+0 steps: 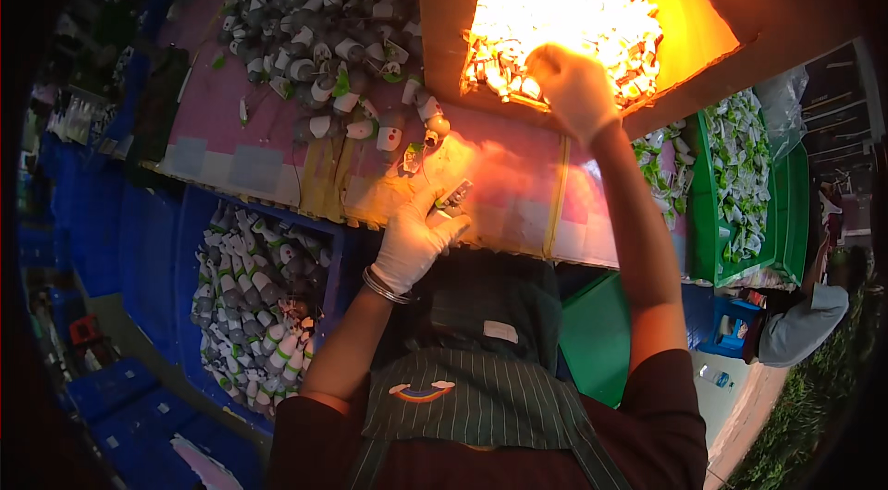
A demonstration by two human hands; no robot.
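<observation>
A part is gripped by the left hand above the near edge of the desk. Leftward, a blue crate is filled with grey-and-white pieces; at right, a green bin, with white-and-green bits. Farther off, the right hand is curled over glare-washed pieces in a box; whether anything is gripped cannot be told.

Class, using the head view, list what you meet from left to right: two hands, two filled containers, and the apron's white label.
Blue bin → left hand → white label → right hand → green tray.
</observation>
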